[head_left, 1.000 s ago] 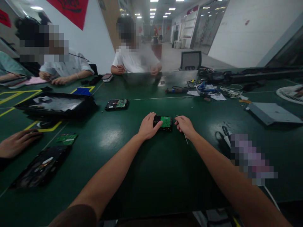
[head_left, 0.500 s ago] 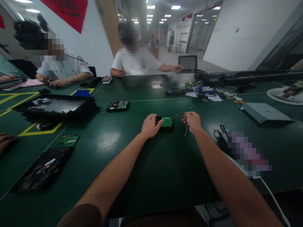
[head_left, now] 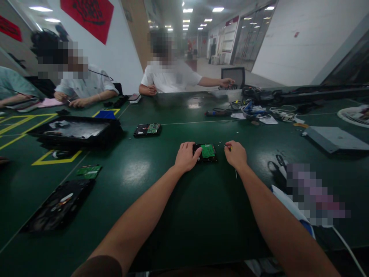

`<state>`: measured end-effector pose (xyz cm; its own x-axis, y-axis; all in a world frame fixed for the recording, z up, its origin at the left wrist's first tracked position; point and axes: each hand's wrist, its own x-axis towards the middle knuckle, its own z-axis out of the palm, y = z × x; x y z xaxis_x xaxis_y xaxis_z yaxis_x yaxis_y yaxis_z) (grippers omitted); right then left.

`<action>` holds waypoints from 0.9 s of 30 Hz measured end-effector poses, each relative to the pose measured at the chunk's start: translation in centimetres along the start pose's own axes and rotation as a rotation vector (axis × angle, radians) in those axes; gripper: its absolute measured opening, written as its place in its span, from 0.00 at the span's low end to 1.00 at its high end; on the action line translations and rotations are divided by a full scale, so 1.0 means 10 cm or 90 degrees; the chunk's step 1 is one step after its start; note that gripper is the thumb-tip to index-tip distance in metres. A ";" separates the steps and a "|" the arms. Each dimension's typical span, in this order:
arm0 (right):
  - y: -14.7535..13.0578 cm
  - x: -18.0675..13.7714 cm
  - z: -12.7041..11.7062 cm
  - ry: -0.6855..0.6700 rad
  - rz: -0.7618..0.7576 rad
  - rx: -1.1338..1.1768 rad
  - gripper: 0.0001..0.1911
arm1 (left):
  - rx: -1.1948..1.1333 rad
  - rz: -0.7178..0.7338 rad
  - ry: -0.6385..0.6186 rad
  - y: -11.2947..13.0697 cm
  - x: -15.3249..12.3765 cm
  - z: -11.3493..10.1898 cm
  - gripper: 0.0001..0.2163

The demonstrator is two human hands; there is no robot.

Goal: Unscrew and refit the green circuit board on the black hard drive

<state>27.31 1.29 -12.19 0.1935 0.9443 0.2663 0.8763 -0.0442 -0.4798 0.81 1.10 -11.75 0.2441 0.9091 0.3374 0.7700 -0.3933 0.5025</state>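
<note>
The left hand (head_left: 186,157) is clasping a hard drive (head_left: 208,152) lying toward its three o'clock. Farther toward three, the right hand (head_left: 235,154) is holding what looks like a screwdriver (head_left: 236,174).

Legible text: none. Marks noted, with where each stands:
- Large red banner (head_left: 91,18) on the white wall (head_left: 122,57), upper left: dark brush-style characters, top cut by the frame edge, strokes too blurred to read.
- Second red banner (head_left: 10,28), far left: dark strokes, also unreadable.
- Hard drive (head_left: 206,153), middle of the bench (head_left: 184,219): small white label (head_left: 208,146) on its green board (head_left: 208,151), print too small.
- Loose circuit board (head_left: 89,172), left side: pale strip, content unresolved.
- Small red mark (head_left: 296,34), right-hand wall (head_left: 284,50): content unclear.
</note>
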 end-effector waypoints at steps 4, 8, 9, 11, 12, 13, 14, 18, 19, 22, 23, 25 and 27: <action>0.03 0.03 0.03 -0.002 0.006 -0.008 0.12 | -0.027 -0.004 0.008 -0.01 0.00 0.01 0.26; -0.01 0.02 0.03 0.002 0.028 -0.020 0.12 | -0.063 -0.028 0.036 -0.03 0.04 0.05 0.21; -0.02 0.01 0.03 -0.001 0.025 -0.022 0.11 | -0.070 -0.036 0.045 -0.04 0.06 0.06 0.20; -0.05 0.00 0.01 -0.009 0.026 -0.024 0.11 | -0.076 -0.048 0.055 -0.05 0.08 0.08 0.19; -0.06 -0.01 0.00 -0.009 0.028 -0.023 0.10 | -0.074 -0.052 0.058 -0.06 0.08 0.08 0.18; -0.07 -0.01 0.00 -0.012 0.029 -0.024 0.10 | -0.070 -0.054 0.057 -0.06 0.09 0.09 0.18; -0.08 -0.01 -0.01 -0.010 0.027 -0.028 0.09 | -0.068 -0.054 0.056 -0.06 0.09 0.09 0.17; -0.09 -0.01 -0.01 -0.003 0.011 -0.060 0.08 | -0.064 -0.047 0.052 -0.07 0.09 0.09 0.14; -0.09 -0.01 -0.01 -0.003 0.009 -0.066 0.08 | -0.064 -0.046 0.055 -0.08 0.09 0.09 0.13; -0.10 -0.03 -0.03 -0.004 0.002 -0.076 0.09 | -0.064 -0.047 0.053 -0.08 0.08 0.10 0.13; -0.11 -0.04 -0.04 -0.007 -0.001 -0.078 0.09 | -0.064 -0.047 0.048 -0.08 0.08 0.09 0.13; -0.12 -0.06 -0.06 -0.018 -0.005 -0.081 0.09 | -0.062 -0.048 0.043 -0.08 0.08 0.09 0.13; -0.13 -0.09 -0.08 -0.033 -0.003 -0.086 0.09 | -0.059 -0.045 0.043 -0.08 0.08 0.09 0.14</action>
<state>26.38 0.25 -11.09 0.1701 0.9598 0.2234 0.9290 -0.0805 -0.3613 0.96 2.31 -12.62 0.1490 0.9251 0.3493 0.7250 -0.3425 0.5976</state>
